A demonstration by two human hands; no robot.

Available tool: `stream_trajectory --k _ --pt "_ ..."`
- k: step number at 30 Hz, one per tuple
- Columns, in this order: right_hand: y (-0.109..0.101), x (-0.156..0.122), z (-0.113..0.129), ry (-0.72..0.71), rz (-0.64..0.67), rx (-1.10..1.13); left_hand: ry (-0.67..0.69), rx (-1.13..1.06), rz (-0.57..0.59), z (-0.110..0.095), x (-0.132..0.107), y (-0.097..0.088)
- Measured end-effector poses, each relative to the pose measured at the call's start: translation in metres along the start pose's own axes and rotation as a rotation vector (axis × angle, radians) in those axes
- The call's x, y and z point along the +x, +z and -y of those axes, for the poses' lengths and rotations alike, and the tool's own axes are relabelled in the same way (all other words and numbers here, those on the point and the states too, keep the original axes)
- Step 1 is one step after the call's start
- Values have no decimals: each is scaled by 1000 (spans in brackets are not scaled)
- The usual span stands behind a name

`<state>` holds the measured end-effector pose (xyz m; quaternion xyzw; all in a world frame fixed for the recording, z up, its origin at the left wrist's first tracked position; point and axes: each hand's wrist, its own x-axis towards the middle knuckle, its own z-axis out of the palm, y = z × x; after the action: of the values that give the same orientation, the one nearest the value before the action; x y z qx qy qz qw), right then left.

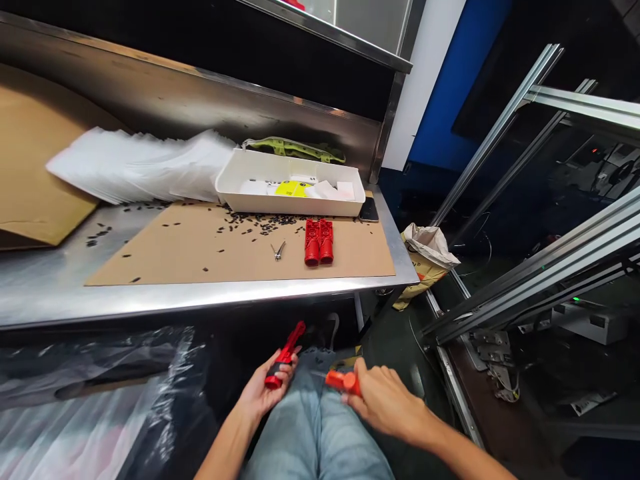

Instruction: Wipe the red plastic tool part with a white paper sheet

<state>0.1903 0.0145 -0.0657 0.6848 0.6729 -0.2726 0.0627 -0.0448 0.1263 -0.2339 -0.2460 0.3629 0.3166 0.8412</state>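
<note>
My left hand [263, 391] grips a red plastic part [284, 357] with a black band, held low over my lap below the table edge. My right hand [383, 399] holds an orange-handled tool [341, 381], its tip pointing left toward the red part. Both hands hover above my jeans. On the brown cardboard sheet [200, 250] on the steel table lie two red plastic parts [319, 242] side by side and a small metal tweezer [279, 251].
A white tray [290, 200] with yellow and white slips stands at the back, small black screws [260, 223] scattered before it. White bags [140, 167] pile at left, a phone [369, 211] near the table's right edge. Aluminium rails [525, 267] at right.
</note>
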Motion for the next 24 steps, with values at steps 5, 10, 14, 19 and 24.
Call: stream_trajectory --k 5,10,14,19,24 --pt "5 -8 9 -1 7 -14 191 51 -104 -3 13 4" --pt "10 -8 13 32 6 -31 257 86 -124 -1 14 2" --pt "19 -8 18 -14 38 -32 262 99 -126 5 15 -1" --pt "32 -4 22 12 6 -35 277 116 -131 11 16 2" --pt "42 5 23 -14 -12 -15 310 216 -147 13 10 5"
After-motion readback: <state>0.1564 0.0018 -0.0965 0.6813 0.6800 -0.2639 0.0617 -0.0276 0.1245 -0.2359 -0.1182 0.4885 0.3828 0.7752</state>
